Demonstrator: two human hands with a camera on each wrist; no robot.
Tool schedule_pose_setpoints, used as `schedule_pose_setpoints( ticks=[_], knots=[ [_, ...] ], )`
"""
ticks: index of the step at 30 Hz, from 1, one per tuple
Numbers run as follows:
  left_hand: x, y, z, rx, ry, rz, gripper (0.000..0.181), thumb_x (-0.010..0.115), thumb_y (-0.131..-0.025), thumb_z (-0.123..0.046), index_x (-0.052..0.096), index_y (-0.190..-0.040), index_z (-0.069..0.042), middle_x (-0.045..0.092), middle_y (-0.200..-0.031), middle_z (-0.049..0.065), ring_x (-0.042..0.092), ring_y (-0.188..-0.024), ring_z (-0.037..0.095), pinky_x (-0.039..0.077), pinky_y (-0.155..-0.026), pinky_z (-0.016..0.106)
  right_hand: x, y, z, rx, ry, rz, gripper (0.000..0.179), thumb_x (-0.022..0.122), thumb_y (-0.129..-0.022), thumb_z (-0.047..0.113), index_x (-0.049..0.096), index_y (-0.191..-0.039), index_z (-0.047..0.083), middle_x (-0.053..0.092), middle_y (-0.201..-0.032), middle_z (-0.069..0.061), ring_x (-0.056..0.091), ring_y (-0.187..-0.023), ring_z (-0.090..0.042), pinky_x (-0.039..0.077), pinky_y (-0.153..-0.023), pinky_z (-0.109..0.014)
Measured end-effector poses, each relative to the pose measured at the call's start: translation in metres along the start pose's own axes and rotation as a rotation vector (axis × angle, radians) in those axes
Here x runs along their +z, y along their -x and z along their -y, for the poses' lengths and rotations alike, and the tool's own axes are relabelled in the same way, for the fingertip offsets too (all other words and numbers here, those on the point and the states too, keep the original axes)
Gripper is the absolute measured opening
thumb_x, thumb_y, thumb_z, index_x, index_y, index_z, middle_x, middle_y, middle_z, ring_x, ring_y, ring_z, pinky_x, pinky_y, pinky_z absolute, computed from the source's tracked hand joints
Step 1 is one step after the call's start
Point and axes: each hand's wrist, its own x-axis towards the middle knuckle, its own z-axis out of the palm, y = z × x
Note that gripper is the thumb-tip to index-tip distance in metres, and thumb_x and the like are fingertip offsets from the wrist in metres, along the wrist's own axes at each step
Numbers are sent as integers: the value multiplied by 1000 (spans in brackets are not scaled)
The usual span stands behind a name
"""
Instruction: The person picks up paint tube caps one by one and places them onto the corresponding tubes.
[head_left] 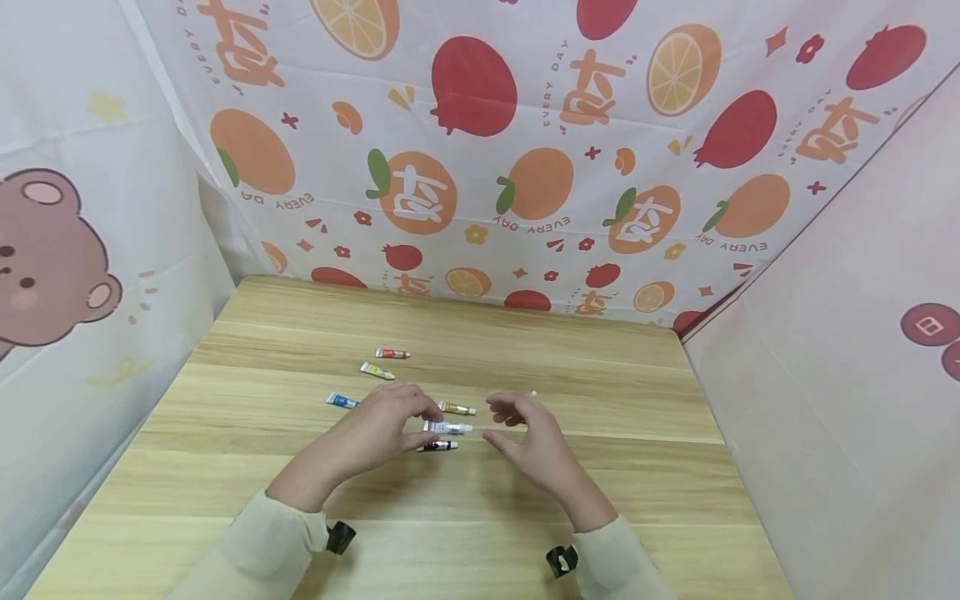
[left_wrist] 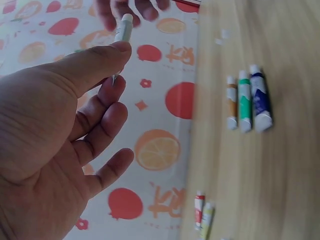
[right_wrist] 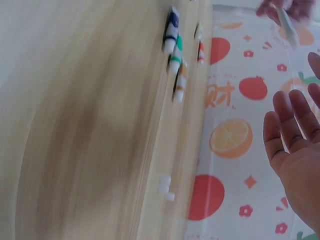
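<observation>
My left hand (head_left: 386, 421) pinches a small white paint tube (head_left: 448, 427) between thumb and fingertips, raised above the table with its capped end toward the right. In the left wrist view the tube (left_wrist: 123, 30) sticks out past the thumb. My right hand (head_left: 534, 442) is just beyond the capped end, fingers spread and a little bent, holding nothing. Below the held tube lie an ochre tube (head_left: 457, 408), a green tube (left_wrist: 244, 102) and a dark blue tube (head_left: 442, 446), side by side. The head view hides the green one.
A red tube (head_left: 393, 354) and a yellow tube (head_left: 377, 371) lie farther back on the wooden table (head_left: 525, 517). A blue tube (head_left: 342, 401) is left of my left hand. Small white pieces (right_wrist: 164, 184) rest beyond my right hand. Fruit-printed cloth (head_left: 480, 192) hangs behind.
</observation>
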Motion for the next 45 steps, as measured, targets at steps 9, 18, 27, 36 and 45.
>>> schedule_pose_setpoints(
  ticks=[9,18,27,36,45],
  knots=[
    [16,7,19,-27,37,68,14,87,-94,-24,79,-106,-24,76,-103,-11,68,-100,12,59,-92,40,-14,3,-21,3,15,-53,40,82,-96,8,70,-134,11,71,-120,-1,71,-105,-16,60,-94,-31],
    [41,15,37,-12,31,122,14,87,-93,-24,79,-105,-24,73,-99,-14,64,-93,5,58,-89,37,-24,4,-41,61,18,-96,42,84,-94,7,70,-133,11,70,-125,-7,71,-107,-19,58,-102,-42],
    [59,24,40,-48,31,187,14,86,-93,-27,79,-105,-23,70,-95,-12,58,-86,3,55,-83,33,-38,-2,-76,117,-13,-125,49,89,-88,6,70,-132,14,63,-133,-10,67,-117,-27,56,-106,-54],
    [68,27,40,-96,46,213,13,85,-95,-29,79,-106,-25,69,-96,-13,55,-84,2,53,-80,30,-45,-9,-118,218,-36,-87,56,88,-91,11,65,-143,9,58,-144,-12,64,-125,-32,54,-111,-54],
    [66,28,38,-169,92,217,23,87,-93,-27,79,-114,-24,66,-100,-12,52,-83,6,48,-78,29,-46,-15,-138,262,-47,-36,57,87,-94,18,63,-145,10,56,-146,-14,66,-127,-33,51,-116,-58]
  ],
)
